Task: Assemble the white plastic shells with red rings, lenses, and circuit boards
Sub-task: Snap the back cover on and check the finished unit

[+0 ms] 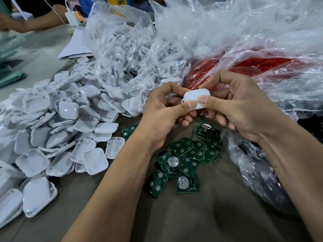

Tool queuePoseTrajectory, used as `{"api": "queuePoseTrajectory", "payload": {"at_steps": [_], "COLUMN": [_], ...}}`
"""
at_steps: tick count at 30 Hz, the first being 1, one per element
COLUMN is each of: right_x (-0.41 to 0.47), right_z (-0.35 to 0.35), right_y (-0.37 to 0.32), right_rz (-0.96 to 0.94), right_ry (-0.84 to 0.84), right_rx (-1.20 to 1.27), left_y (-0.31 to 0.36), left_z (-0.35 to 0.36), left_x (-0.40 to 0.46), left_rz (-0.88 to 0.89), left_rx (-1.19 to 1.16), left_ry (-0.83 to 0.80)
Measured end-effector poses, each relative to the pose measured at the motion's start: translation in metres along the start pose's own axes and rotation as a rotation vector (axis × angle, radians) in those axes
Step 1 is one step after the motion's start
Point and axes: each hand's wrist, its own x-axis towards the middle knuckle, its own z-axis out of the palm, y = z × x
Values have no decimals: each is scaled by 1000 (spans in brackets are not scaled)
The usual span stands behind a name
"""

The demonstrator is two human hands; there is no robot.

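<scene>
Left hand (162,109) and right hand (232,103) pinch one white shell (194,98) above scattered green circuit boards (185,158); loose shells (57,137) heaped left

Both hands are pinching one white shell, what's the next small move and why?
Probably press the thumbs down to snap it shut. The left hand and right hand both pinch the white shell at its near edge, above the green circuit boards. Whether it is already fully seated cannot be seen.

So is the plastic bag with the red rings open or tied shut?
Open: the clear bag gapes toward the hands, with the red rings spilling at its mouth.
</scene>
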Motion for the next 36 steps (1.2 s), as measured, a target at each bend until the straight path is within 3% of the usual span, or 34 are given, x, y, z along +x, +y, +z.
{"api": "queuePoseTrajectory", "payload": {"at_steps": [6,12,17,24,30,36], "right_x": [0,5,3,0,-1,-2], "right_z": [1,6,11,13,11,10], "right_y": [3,9,13,8,4,1], "right_rz": [-26,-76,-307,-344,-392,-564], "right_ry": [31,88,191,172,275,273], "right_rx": [15,275,-55,-61,-327,-612], "left_y": [1,-2,-5,-8,-6,-2], "left_z": [0,4,5,2,-7,-10], "left_x": [1,4,5,7,7,8], "left_rz": [-15,-56,14,27,205,292], "left_rx": [-34,-281,-227,-158,189,129], "left_ry": [-3,28,-9,-4,101,41]}}
